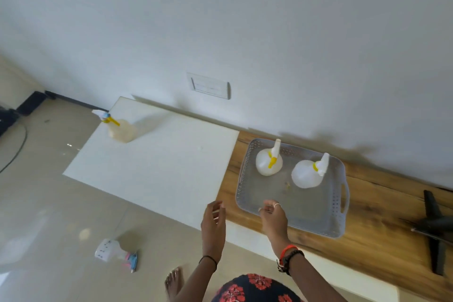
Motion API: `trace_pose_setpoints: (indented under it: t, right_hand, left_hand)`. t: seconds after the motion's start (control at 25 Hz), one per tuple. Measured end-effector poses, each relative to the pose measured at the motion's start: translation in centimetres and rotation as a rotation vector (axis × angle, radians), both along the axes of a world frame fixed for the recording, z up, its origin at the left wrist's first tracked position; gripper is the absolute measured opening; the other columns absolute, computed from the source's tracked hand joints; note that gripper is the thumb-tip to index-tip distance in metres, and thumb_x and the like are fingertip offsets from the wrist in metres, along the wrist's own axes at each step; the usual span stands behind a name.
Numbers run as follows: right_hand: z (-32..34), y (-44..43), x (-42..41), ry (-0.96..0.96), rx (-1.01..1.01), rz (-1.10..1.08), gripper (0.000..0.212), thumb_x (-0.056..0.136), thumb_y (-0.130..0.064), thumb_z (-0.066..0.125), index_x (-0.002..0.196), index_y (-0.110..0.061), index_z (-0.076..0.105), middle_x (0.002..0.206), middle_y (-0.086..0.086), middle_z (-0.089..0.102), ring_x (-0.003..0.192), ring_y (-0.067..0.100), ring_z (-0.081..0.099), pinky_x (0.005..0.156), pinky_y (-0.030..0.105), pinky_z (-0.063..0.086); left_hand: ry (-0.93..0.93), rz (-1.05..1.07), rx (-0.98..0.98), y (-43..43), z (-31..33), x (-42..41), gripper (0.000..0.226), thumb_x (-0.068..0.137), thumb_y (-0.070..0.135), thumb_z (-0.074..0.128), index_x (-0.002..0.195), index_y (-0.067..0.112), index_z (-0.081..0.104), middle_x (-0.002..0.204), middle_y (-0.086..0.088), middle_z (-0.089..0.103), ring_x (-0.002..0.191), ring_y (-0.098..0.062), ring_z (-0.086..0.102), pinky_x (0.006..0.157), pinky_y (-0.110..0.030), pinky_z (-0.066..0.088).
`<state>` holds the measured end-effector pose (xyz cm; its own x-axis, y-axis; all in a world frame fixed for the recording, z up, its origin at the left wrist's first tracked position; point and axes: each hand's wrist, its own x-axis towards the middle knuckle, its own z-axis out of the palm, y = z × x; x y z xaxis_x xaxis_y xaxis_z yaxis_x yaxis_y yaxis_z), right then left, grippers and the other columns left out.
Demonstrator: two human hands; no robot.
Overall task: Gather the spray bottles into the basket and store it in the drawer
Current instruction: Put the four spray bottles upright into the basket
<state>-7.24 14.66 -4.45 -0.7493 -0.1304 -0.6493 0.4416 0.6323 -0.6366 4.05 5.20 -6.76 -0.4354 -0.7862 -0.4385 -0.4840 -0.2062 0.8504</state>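
- Against the white wall (245, 19), a long desk (159, 169), white on the left stretch and wood-topped on the right.
- On the wood part, a grey perforated basket (339, 203) with handle slots, holding two white spray bottles upright: left bottle (267, 164) and right bottle (305, 175), both with yellow collars, near each other but apart.
- At the far left corner of the white part, a third spray bottle (121, 131), yellowish, upright, well apart from the basket.
- Down on the tiled floor (49, 203), a fourth spray bottle (110, 250) lying on its side, pink-and-blue trigger head toward the bare foot (174, 282).
- Over the basket's near rim, right hand (273, 218), fingers (268, 205) loosely curled, holding nothing.
- Just left of the basket, left hand (213, 223), fingers slightly spread, empty.
- At far right on the wood, a black stand-like object (434, 225).
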Motion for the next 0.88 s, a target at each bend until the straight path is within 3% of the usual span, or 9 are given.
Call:
trace_pose_setpoints:
  t: [0.24,0.44,0.52,0.64,0.76,0.88]
  right_hand:
    - [1.1,-9.9,3.1,0.022,-0.059,0.107,0.029,0.086,-0.009,0.063,0.114,-0.002,0.060,0.110,0.015,0.066,0.098,0.022,0.060,0.081,0.022,0.041]
    - [0.6,-20.1,5.1,0.015,-0.075,0.181,0.026,0.087,-0.011,0.061,0.112,-0.003,0.061,0.108,0.014,0.068,0.089,0.018,0.058,0.076,0.022,0.042]
    - [0.0,-24.6,5.7,0.009,-0.078,0.185,0.025,0.089,-0.012,0.058,0.112,-0.003,0.062,0.109,0.015,0.069,0.093,0.024,0.062,0.082,0.029,0.049]
    - [-1.2,-31.3,6.1,0.002,-0.086,0.221,0.025,0.091,-0.011,0.053,0.111,-0.001,0.062,0.108,0.014,0.068,0.097,0.025,0.061,0.096,0.040,0.049]
    - [-2.8,-37.8,6.1,0.024,-0.078,0.312,0.027,0.092,-0.010,0.049,0.114,0.000,0.061,0.110,0.014,0.067,0.095,0.022,0.057,0.098,0.038,0.047]
    - [-4.2,-43.3,5.9,0.037,-0.062,0.444,0.032,0.095,-0.010,0.043,0.124,-0.004,0.056,0.124,0.015,0.063,0.114,0.028,0.058,0.097,0.032,0.043]
  left_hand:
    - [0.014,0.239,-0.014,-9.0,0.4,4.9,0.013,0.097,0.028,0.051,0.107,0.023,0.057,0.105,-0.003,0.067,0.097,-0.017,0.065,0.064,-0.011,0.046]
    - [0.001,0.346,-0.052,-19.8,-0.1,8.1,0.024,0.098,0.024,0.050,0.117,0.011,0.056,0.117,-0.009,0.062,0.099,-0.018,0.060,0.069,-0.012,0.043]
    - [-0.027,0.358,-0.071,-24.8,-0.6,9.3,0.026,0.098,0.023,0.051,0.120,0.009,0.054,0.120,-0.010,0.058,0.099,-0.018,0.058,0.075,-0.017,0.044]
    - [-0.050,0.372,-0.091,-31.9,-1.6,10.7,0.028,0.096,0.019,0.055,0.121,0.007,0.052,0.125,-0.013,0.054,0.102,-0.024,0.059,0.089,-0.035,0.049]
    - [-0.092,0.312,-0.107,-38.4,-3.3,11.3,0.039,0.091,0.018,0.062,0.126,0.006,0.048,0.129,-0.013,0.050,0.113,-0.030,0.058,0.090,-0.032,0.044]
    - [-0.098,0.226,-0.089,-43.4,-4.7,10.9,0.060,0.084,0.017,0.072,0.135,0.009,0.041,0.137,-0.012,0.045,0.123,-0.028,0.052,0.094,-0.028,0.041]
